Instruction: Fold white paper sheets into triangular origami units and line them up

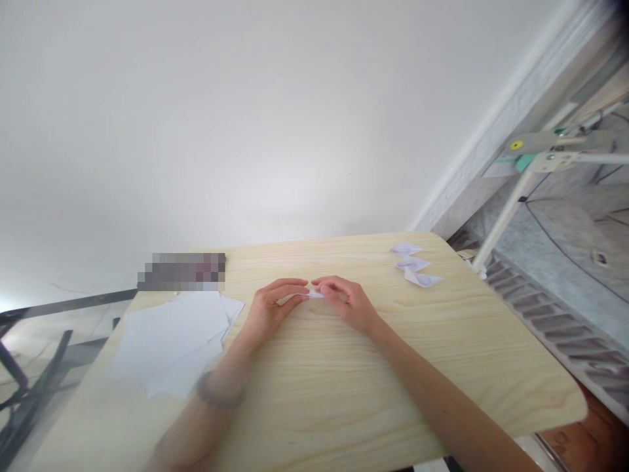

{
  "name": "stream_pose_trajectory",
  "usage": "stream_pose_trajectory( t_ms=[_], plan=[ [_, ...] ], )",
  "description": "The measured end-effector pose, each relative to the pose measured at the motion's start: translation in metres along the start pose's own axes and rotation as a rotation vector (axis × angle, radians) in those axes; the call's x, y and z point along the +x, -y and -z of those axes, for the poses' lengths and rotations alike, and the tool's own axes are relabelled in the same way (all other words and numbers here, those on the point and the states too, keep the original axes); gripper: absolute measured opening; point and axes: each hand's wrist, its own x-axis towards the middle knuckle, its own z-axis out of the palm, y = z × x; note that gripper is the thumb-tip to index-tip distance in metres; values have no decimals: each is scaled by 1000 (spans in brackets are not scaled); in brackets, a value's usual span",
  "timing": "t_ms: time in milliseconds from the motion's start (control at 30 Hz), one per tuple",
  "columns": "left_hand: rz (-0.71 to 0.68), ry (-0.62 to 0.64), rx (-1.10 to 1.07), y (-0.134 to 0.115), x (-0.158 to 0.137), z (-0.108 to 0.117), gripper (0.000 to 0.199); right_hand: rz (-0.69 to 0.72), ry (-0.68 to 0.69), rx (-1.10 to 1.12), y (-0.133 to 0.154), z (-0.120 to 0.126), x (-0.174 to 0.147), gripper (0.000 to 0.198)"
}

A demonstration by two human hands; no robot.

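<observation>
White paper sheets: lying in a loose pile on the bench.
Left hand: its grip is pinching one end of the small folded paper.
Small folded paper: sitting between both hands; they are probably creasing it, so the next move is calling for fine pressure.
Right hand: its grip is pinching the other end.
Three pointed paper pieces: resting near the far edge.

My folded paper is white — my bracelet dark, the table pale yellow with wavy wood grain.
</observation>
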Motion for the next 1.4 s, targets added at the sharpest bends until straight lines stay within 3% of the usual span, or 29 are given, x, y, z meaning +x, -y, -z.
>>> stream_pose_trajectory(
  t_ms=[167, 433, 567, 733, 900, 1067, 1267, 1400],
  plan=[
    [-29, 4, 16, 1, -1, -1, 15, 248, 21, -243, -3, -2, -1, 16],
    [-59, 18, 92, -6, -1, -3, 12, 370, 53, -484, -3, -2, -3, 17],
    [-23, -6, 110, -6, -1, -3, 13, 315, 44, -447, -3, -3, -2, 18],
    [138, -31, 104, 0, -2, -1, 17, 88, 32, -349, -4, 1, -1, 21],
    [252, 18, 16, 2, -2, 1, 21, 66, 41, -280, -2, 4, -1, 24],
    [417, 142, -106, -2, -1, 2, 33, 79, 57, -249, 3, 6, -3, 22],
    [440, 315, -386, 5, -2, 4, 32, -2, 115, -153, -2, 9, -2, 25],
    [447, 356, -461, 5, -1, 6, 34, -44, 66, -164, -7, 8, -1, 28]
  ],
)
